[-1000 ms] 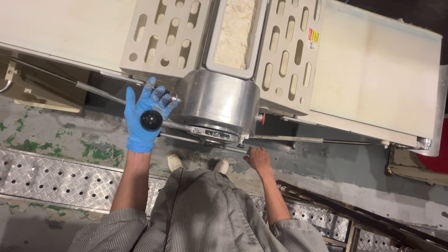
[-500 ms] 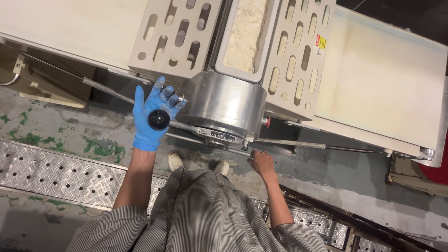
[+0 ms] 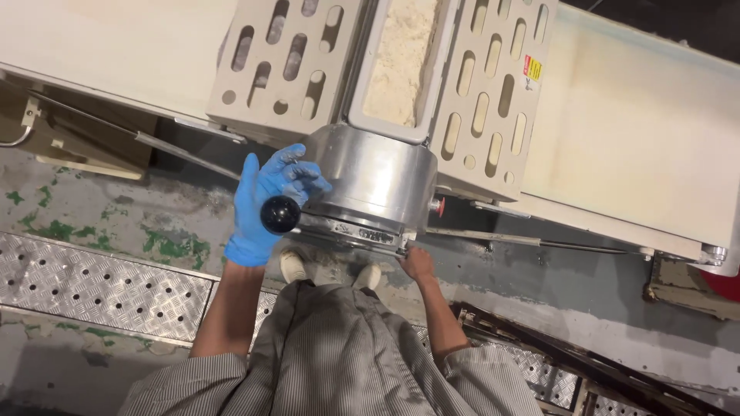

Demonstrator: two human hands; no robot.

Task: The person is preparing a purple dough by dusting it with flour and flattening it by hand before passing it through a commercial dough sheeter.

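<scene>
While the left hand [image 3: 266, 204], in a blue glove, sits left of centre in the frame, its fingers are spread loosely and its palm lies behind a round black knob [image 3: 280, 214]; the fingers do not wrap the knob, and whether the palm actually presses against it cannot be told. Just right of that knob stands the rounded steel housing [image 3: 374, 177] of a dough sheeter, at the middle of the frame. The bare right hand [image 3: 417, 264] rests below the housing's lower right corner, fingers curled onto the front edge of the metal plate [image 3: 351, 231] there; what it grips, if anything, is too small to tell.

Above the housing, a trough of pale flour [image 3: 401, 58] runs toward the top of the frame, flanked by two cream slotted guards [image 3: 281, 65]. A small red button [image 3: 439, 206] shows at the housing's right side. Cream conveyor belts [image 3: 640, 146] stretch to the upper left and to the right. A thin metal rod [image 3: 185, 156] slants from the upper left toward the gloved hand. The person's striped grey garment [image 3: 339, 354] fills the bottom centre, with white shoes [image 3: 293, 266] just above it, on a worn concrete floor with green patches and a perforated metal grating [image 3: 92, 285] at lower left.
</scene>
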